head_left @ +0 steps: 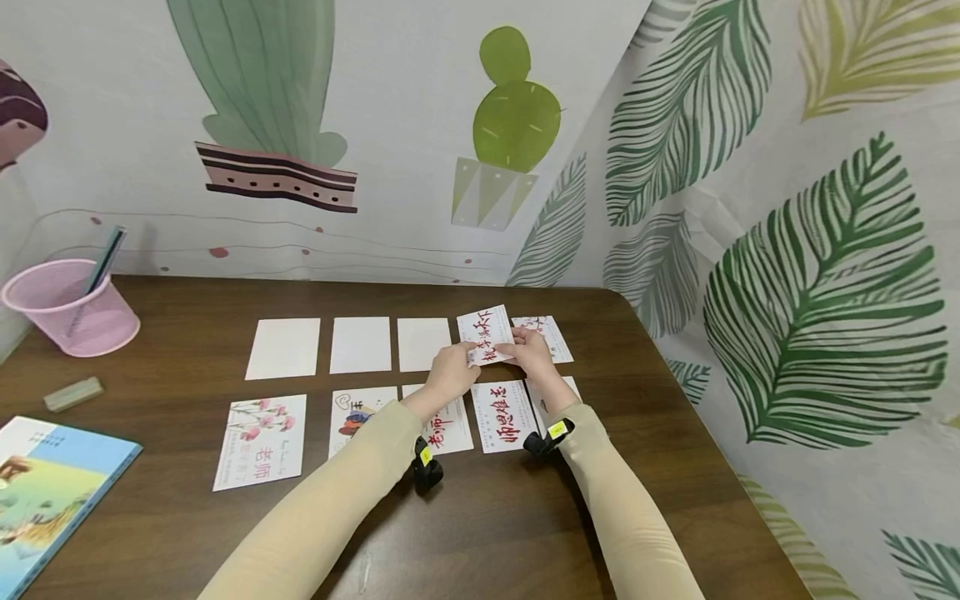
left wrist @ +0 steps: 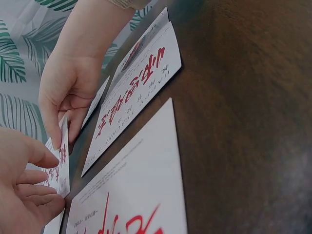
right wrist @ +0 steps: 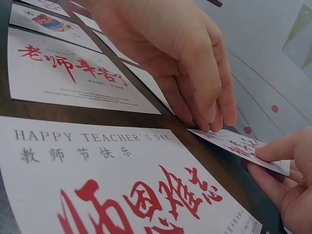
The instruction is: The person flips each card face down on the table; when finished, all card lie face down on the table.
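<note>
Both hands are at one white card (head_left: 486,333) with red brush writing, tilted in the back row. The right hand (head_left: 531,353) pinches its right end, thumb on the printed face and fingers beneath, as the right wrist view shows. At its left end, the left hand (head_left: 450,372) holds the edges between thumb and bent fingertips. Partly behind the right hand lies a card with pink blossoms (head_left: 551,337). Nearer the body, under the forearms, are a red-lettered card (right wrist: 122,185) reading HAPPY TEACHER'S DAY and another red-lettered card (right wrist: 68,68).
Several blank white cards (head_left: 360,345) continue the back row leftward. In the front row are a flower card (head_left: 261,440) and a cartoon card (head_left: 352,417). Farther left sit a pink mesh pen cup (head_left: 82,321), an eraser (head_left: 72,395) and a book (head_left: 60,492). A patterned wall covering borders the table.
</note>
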`<state>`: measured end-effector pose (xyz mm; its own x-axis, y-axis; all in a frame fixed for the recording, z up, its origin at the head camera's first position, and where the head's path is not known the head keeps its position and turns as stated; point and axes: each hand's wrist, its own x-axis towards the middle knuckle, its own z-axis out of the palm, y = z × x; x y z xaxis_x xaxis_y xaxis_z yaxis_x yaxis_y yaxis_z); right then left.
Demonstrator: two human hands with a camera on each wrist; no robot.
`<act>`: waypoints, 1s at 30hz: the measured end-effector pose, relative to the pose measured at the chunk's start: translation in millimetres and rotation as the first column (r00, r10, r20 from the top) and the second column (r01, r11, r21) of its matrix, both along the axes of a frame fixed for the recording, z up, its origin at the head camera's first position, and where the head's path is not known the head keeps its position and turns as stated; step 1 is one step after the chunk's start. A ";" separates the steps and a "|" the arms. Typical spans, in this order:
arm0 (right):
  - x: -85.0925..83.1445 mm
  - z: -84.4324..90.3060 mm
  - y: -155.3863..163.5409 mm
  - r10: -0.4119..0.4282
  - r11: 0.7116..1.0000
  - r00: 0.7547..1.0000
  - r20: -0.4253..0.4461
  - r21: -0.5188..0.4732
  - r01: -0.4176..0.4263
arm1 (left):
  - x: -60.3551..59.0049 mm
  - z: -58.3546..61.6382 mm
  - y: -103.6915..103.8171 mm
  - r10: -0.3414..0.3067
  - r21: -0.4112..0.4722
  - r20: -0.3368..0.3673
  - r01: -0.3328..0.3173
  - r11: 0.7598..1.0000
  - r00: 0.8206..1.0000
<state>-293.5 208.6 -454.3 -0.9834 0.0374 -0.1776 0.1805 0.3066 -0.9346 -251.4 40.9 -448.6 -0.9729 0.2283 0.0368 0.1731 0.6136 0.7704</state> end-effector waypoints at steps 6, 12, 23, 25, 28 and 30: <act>0.8 -1.0 -0.5 0.001 1.000 1.000 0.005 -0.017 -0.001 | -0.3 1.4 -1.2 -0.007 0.000 0.011 0.007 1.000 1.000; 2.6 2.2 -1.9 -0.030 1.000 0.999 -0.034 0.007 0.031 | -0.8 3.4 -2.3 0.016 0.035 -0.041 -0.014 0.999 0.999; 22.2 22.9 -24.1 -0.057 0.987 0.930 -0.364 0.120 0.108 | -5.1 24.8 0.6 0.137 0.211 -0.147 -0.105 0.972 0.980; 25.5 25.9 -28.6 -0.042 0.986 0.903 -0.428 0.128 0.106 | -6.0 29.6 0.9 0.163 0.234 -0.166 -0.122 0.964 0.972; 29.9 28.3 -34.2 -0.021 0.980 0.865 -0.501 0.162 0.117 | -6.9 35.1 1.8 0.188 0.264 -0.199 -0.132 0.955 0.962; 32.7 29.0 -37.3 -0.008 0.978 0.848 -0.531 0.174 0.118 | -7.0 37.4 2.6 0.190 0.280 -0.210 -0.128 0.952 0.959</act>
<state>-260.8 171.3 -425.3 -0.9210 0.0814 0.3811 -0.2945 0.4949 -0.8175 -258.5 43.6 -411.2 -0.9529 0.0232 0.3024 0.2824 0.4308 0.8571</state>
